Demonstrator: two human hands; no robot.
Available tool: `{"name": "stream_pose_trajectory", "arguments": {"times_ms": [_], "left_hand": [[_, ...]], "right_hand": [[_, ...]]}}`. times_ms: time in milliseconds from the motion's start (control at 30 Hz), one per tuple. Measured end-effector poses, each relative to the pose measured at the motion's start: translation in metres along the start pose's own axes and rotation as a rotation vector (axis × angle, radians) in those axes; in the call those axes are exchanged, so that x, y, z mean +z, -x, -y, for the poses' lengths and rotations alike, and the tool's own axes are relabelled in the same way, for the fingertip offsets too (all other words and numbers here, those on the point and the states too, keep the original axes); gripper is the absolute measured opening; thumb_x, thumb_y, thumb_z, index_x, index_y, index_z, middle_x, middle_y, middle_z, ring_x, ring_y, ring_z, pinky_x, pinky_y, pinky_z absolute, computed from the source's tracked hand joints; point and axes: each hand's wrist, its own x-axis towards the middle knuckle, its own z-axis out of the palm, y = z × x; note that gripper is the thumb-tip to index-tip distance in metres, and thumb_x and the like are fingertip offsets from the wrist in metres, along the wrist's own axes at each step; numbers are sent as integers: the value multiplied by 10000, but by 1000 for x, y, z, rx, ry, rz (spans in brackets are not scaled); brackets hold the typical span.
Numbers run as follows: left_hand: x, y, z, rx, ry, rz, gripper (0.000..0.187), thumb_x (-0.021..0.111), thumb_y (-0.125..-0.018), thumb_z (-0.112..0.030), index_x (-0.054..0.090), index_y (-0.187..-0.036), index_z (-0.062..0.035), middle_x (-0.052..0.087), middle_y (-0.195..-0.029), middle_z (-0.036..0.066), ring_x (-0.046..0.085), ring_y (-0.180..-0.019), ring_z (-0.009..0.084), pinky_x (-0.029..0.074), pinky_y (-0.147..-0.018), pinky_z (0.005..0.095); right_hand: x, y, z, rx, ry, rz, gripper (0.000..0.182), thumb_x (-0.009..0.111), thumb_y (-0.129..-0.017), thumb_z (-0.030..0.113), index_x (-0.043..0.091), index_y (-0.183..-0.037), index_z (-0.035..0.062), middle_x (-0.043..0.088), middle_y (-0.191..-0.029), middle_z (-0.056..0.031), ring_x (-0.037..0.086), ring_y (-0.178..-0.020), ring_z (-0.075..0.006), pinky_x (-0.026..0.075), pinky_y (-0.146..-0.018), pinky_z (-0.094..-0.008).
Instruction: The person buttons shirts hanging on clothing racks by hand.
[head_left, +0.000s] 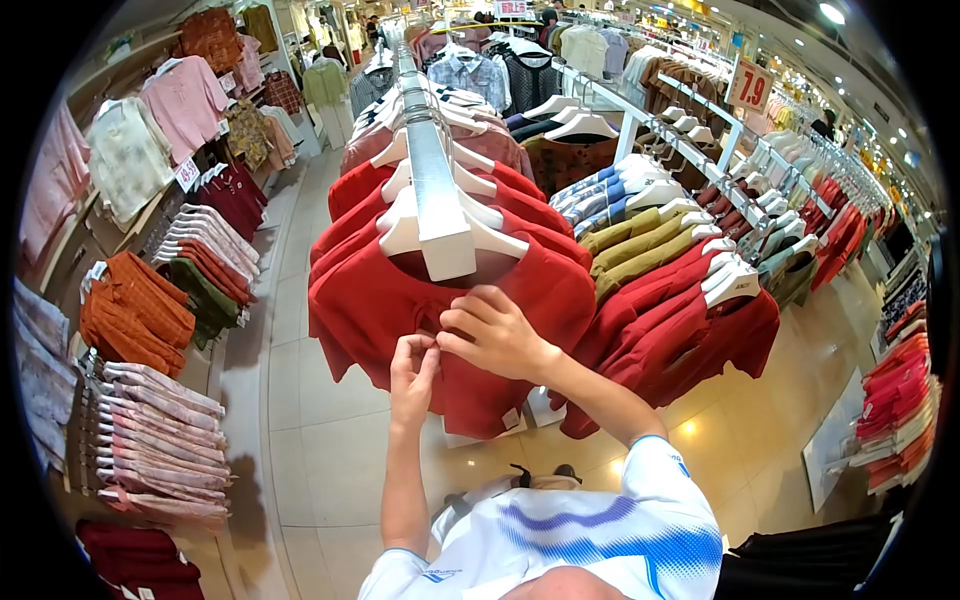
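Note:
A red shirt (530, 295) hangs at the front of a metal rail (425, 160) on a white hanger (450, 240). Both my hands are raised to its chest. My left hand (412, 365) pinches the fabric at the front placket with its fingertips. My right hand (492, 333) meets it from the right, fingers curled on the same spot of cloth. More red shirts (350, 190) hang behind it on the same rail.
A second rack on the right carries red shirts (700, 320), olive ones (640, 245) and blue ones (600, 190). Wall displays at the left hold orange (135, 310), pink (160, 430) and dark red (235, 195) garments. A price sign (750, 88) stands above. Tiled aisle floor (300, 400) runs between.

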Motion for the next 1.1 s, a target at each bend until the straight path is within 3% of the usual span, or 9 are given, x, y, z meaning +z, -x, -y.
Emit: {"name": "stream_pose_trajectory", "arguments": {"times_ms": [167,267,400,467,600,733,833,1033,1100], "left_hand": [[3,2,3,-45,54,-20,73,570,-992,-81,529,-1023,-31,555,-951,-8,494,-786,41,427,-654,204],[10,0,-5,-57,78,-45,38,540,-998,-50,504,-1007,-52,508,-848,-34,427,-710,26,362,-600,203],[6,2,0,-92,173,-7,24,527,-1002,-48,506,-1013,-52,507,-846,-34,425,-704,25,359,-596,202],[-1,3,5,-89,164,68,67,555,-998,-72,521,-1021,-19,545,-943,-7,501,-790,33,431,-645,198],[-8,2,-4,-91,144,145,80,528,-1002,-64,496,-1052,-10,541,-956,4,515,-799,28,444,-661,192],[-16,0,-1,-170,254,206,66,528,-993,-56,470,-1021,-41,504,-911,-15,480,-774,25,423,-677,184],[-15,1,-1,-177,322,229,48,510,-997,-56,464,-1009,-45,492,-909,-16,464,-776,30,414,-690,197],[-9,2,-5,-176,357,240,42,484,-1012,-77,471,-1032,-43,493,-933,-10,467,-813,44,416,-714,219],[-7,3,-10,-176,357,244,51,490,-1012,-76,478,-1045,-41,501,-940,-9,470,-819,41,416,-712,215]], "right_hand": [[2,10,5,87,-60,20,97,650,-747,147,606,-816,96,594,-940,-19,589,-995,-217,463,-940,-415],[-3,8,4,54,-12,68,87,652,-743,149,610,-798,96,595,-943,-17,585,-1003,-214,459,-946,-412],[-9,4,2,33,-15,115,84,652,-736,151,615,-790,99,595,-935,-11,578,-1004,-211,457,-952,-409],[-11,3,0,-84,-19,119,79,655,-730,155,611,-771,103,596,-923,-9,575,-991,-209,461,-952,-397],[-16,0,4,-202,5,67,71,682,-698,153,636,-742,123,592,-914,8,574,-980,-178,488,-933,-366],[-16,4,7,-286,54,66,67,659,-793,195,667,-740,155,602,-867,35,578,-966,-171,460,-1012,-366],[-14,5,6,-360,23,27,41,668,-737,152,634,-731,130,615,-929,12,588,-956,-146,501,-928,-340],[-20,5,4,-414,38,0,42,649,-771,152,619,-753,128,630,-980,10,594,-960,-132,501,-945,-332],[-20,5,4,-419,41,-11,40,644,-769,149,623,-742,129,607,-931,15,584,-943,-138,492,-972,-336]]}}
